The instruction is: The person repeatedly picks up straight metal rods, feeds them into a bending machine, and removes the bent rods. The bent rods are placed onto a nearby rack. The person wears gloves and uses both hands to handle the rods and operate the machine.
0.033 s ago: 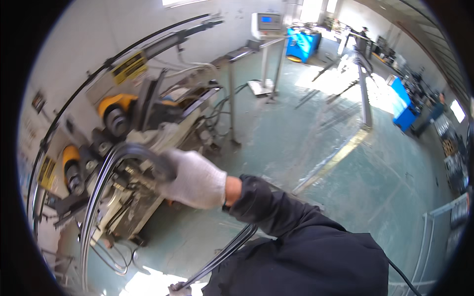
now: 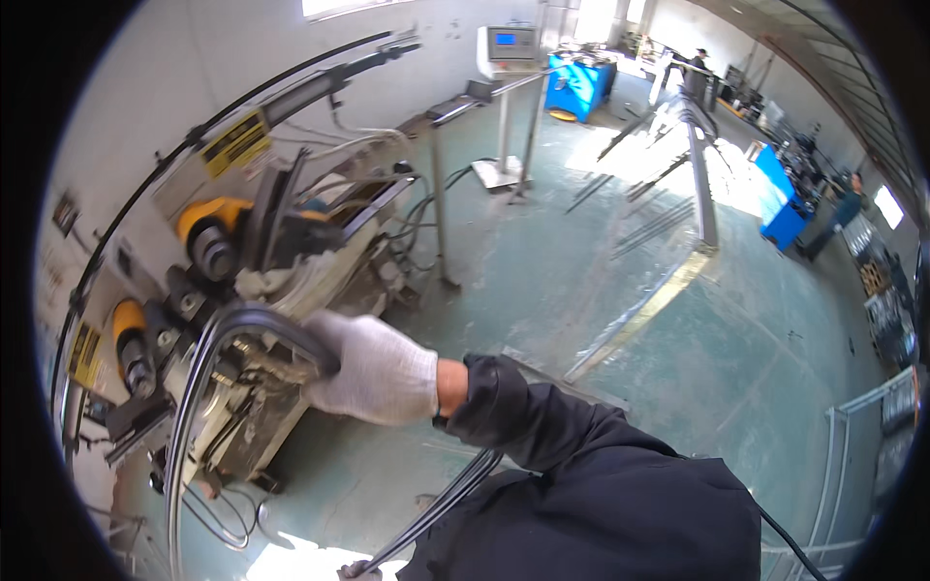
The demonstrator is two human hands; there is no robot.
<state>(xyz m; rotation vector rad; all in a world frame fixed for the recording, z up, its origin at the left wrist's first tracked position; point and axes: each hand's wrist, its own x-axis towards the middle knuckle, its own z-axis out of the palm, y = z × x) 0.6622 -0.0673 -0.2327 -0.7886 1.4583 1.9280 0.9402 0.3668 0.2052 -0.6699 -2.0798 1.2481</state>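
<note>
Wrapping its gloved fingers around a bundle of bent metal bars, the right hand is closed on them, palm turned down, with a strip of bare wrist showing between the glove and the dark sleeve. From that grip the bars curve over to the left and run down toward the lower edge. Low in the view, the left hand is mostly cut off by that edge; it appears to be closed around a set of straight bars, which slant up and go out of sight behind the sleeve. Whether these are the same bars cannot be told.

Just beyond the right hand stands a cluttered machine, with two yellow-and-black parts, an upper one and a lower one, on its wall side. A yellow sign sits above them. Farther off, a control box with a blue screen rests on a stand, near a blue-sided bench. Across the green floor lie a long metal beam and a second blue-sided bench, with a person beside it.
</note>
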